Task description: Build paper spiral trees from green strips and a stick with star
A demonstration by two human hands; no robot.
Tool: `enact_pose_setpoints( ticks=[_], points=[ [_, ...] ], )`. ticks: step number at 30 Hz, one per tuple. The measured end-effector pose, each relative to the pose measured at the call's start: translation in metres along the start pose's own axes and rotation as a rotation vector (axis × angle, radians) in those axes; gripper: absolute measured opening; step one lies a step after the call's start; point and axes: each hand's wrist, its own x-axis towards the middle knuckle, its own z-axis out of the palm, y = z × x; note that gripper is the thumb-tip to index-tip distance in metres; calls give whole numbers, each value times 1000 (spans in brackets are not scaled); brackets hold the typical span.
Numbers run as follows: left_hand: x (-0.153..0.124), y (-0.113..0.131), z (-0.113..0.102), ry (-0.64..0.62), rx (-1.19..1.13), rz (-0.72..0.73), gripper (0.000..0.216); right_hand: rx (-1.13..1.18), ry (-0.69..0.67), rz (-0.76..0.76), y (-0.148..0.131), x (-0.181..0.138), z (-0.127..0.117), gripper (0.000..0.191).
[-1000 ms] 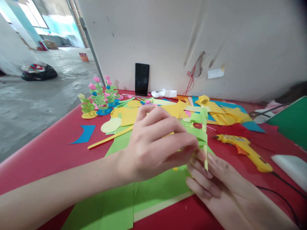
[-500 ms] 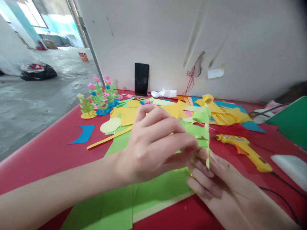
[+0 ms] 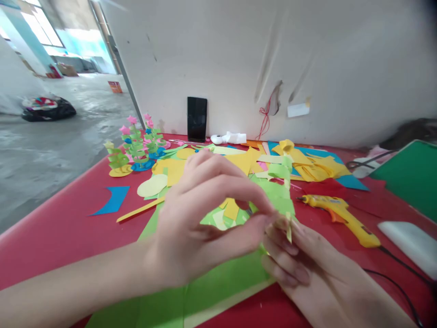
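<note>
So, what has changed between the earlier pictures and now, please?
The left hand has turned and opened out: its thumb now shows, and a gap separates it from the index finger. Its fingertips stay by the lower end of the paper stem; I cannot tell whether they touch it. The right hand still holds the stem. The glue gun and paper flowers stayed in place.

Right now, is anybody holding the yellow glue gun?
No, the yellow glue gun lies on the red table, apart from both the left hand and the right hand.
</note>
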Motion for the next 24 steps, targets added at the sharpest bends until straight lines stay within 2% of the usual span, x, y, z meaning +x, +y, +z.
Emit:
enact_pose_setpoints(
  ticks=[4,7,14,24],
  points=[
    [-3,0,1,48,-145,-169,14,-21,12,-68,-1,2,0,20],
    [-5,-1,2,8,-201,-235,15,-21,-5,-97,-1,4,-2,20],
    [-9,-1,3,-92,-345,-270,20,-32,0,-98,2,3,-4,23],
    [-11,1,3,-100,-345,-276,24,-92,20,-146,3,-1,-3,21]
  ],
)
